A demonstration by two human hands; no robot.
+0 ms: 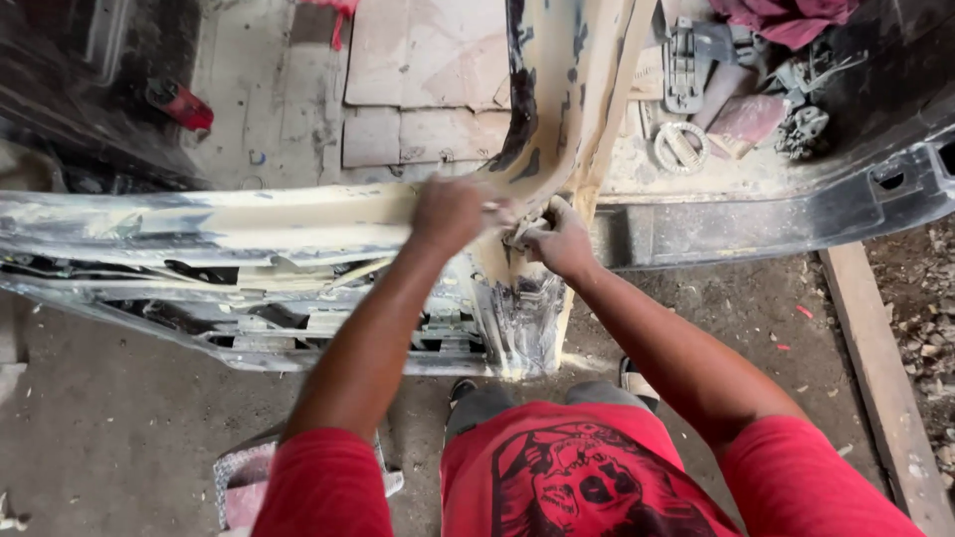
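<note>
Both arms reach forward: left hand [450, 211] fisted on filler-coated car panel [199, 227], right hand's [559, 239] grip clamps sandpaper [523, 231].

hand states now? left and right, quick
Left hand: blurred, fingers curled, pressed on the cream, filler-coated car body panel; any held item cannot be told.
Right hand: closed on a small crumpled sheet.

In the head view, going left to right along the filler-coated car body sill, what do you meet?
Long cream filler-smeared sill section → blurred left hand → upright filler-coated door pillar → right hand pinching a small scrap, maybe sandpaper → bare black sill.
</note>
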